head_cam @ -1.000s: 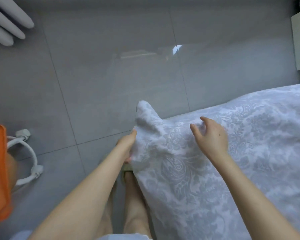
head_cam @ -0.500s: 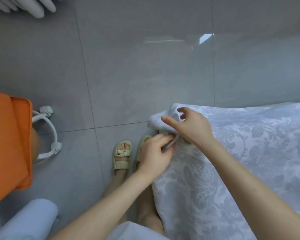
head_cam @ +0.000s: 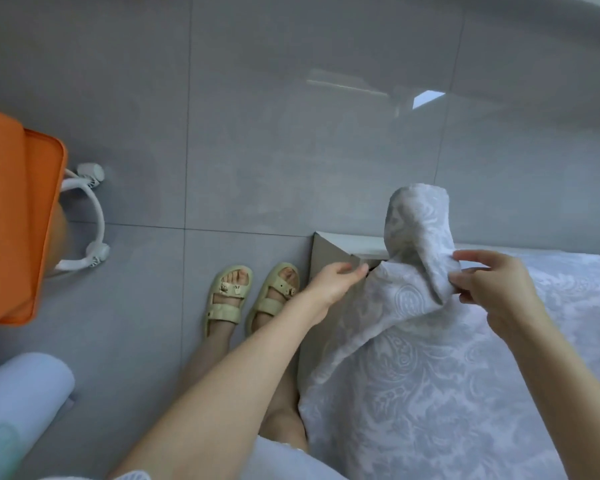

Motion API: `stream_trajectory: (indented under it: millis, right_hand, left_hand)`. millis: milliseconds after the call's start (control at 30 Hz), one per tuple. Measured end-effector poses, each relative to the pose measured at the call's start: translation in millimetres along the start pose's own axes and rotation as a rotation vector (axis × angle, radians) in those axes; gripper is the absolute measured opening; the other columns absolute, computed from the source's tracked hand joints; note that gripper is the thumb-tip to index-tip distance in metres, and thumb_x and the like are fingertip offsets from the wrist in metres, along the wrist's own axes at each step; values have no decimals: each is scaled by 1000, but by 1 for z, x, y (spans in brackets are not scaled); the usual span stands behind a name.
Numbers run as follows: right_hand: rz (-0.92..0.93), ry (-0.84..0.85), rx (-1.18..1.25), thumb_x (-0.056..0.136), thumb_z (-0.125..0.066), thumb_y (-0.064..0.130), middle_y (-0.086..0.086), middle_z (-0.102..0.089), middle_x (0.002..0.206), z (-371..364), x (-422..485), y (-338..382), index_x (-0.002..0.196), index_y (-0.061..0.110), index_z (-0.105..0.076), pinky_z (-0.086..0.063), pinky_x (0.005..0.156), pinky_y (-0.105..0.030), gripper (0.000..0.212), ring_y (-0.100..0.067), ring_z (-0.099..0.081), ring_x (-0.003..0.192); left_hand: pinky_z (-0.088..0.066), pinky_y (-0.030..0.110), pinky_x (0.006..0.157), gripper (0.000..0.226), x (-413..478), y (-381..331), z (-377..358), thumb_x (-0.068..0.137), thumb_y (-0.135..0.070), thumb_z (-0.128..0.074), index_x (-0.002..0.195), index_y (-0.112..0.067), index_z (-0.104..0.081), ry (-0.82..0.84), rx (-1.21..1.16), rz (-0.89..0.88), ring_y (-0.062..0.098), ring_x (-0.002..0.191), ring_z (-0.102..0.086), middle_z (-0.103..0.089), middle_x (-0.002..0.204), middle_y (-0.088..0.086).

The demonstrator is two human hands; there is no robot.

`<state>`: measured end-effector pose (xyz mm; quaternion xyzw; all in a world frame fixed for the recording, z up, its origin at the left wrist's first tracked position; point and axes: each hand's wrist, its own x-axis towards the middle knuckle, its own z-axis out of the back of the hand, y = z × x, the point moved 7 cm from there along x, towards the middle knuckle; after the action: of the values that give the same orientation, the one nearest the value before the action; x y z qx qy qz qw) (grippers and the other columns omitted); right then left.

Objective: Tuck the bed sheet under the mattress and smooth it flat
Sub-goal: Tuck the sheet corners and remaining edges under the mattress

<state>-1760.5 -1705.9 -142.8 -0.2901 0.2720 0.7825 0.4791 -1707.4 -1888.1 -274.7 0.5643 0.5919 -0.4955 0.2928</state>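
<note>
A pale grey bed sheet [head_cam: 430, 382] with a white damask pattern covers the bed at the lower right. Its corner is lifted into a standing fold [head_cam: 418, 223]. My right hand [head_cam: 492, 289] pinches that fold from the right side. My left hand [head_cam: 336, 282] pinches the sheet's edge at the bed corner. Under the raised cloth the bare grey corner of the mattress or bed base [head_cam: 329, 252] is exposed.
Grey tiled floor [head_cam: 291, 133] lies beyond the bed. My feet in pale sandals [head_cam: 253, 299] stand beside the bed corner. An orange object [head_cam: 11, 216] and a white neck fan [head_cam: 87, 216] are at the left, a pale roll [head_cam: 18, 393] at lower left.
The sheet corner has been pulled up off the bed corner into a tall fold, baring the grey corner beneath. My hands have moved apart, right hand to the right.
</note>
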Motion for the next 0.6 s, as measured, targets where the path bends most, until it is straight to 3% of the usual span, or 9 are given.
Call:
stream_trajectory:
  millis: [100,167,267,400,500,600]
  right_hand:
    - [-21,-7,-3,80,-55,-12,-16,-62,72,3,-7,-10,120,5,-58,-48,62,-34,43,-25,-55,60]
    - [4,-19,23,81,-55,-12,-14,-62,71,7,-13,-12,123,6,-56,-49,68,-37,45,-24,-55,60]
    - [24,-40,127,82,-57,-13,-10,-59,73,20,-21,-14,124,8,-55,-49,68,-34,47,-23,-55,61]
    - [-34,-54,249,83,-57,-13,-10,-56,75,37,-25,-24,126,6,-54,-49,67,-28,47,-21,-55,63]
    - [-70,-57,297,83,-56,-12,-10,-56,71,44,-28,-34,126,7,-55,-51,71,-28,47,-20,-55,61]
    - [-90,-82,352,82,-58,-11,-9,-55,71,51,-28,-39,125,6,-56,-54,62,-22,46,-17,-53,60]
  left_hand:
    - [-44,25,67,34,-1,-11,-9,89,-44,-59,107,-15,-57,-17,-21,-17,16,89,-56,-60,104,4]
    - [-41,21,53,33,-5,-15,-11,88,-49,-58,84,-16,-54,-19,13,-11,14,73,-53,-58,85,4]
    - [-32,18,45,39,-16,-18,-19,87,-53,-56,84,-14,-57,56,73,-28,14,65,-51,-58,80,4]
    - [-25,17,41,34,-28,-16,-39,88,-47,-58,104,-17,-65,132,41,-27,7,53,-44,-59,75,-3]
    - [-34,19,47,21,-30,-23,-55,88,-36,-63,80,-17,-68,124,51,-40,9,56,-46,-54,66,-3]
    - [-53,30,76,20,-29,-30,-57,81,-28,-73,65,-18,-65,25,21,-83,17,79,-62,-66,81,0]
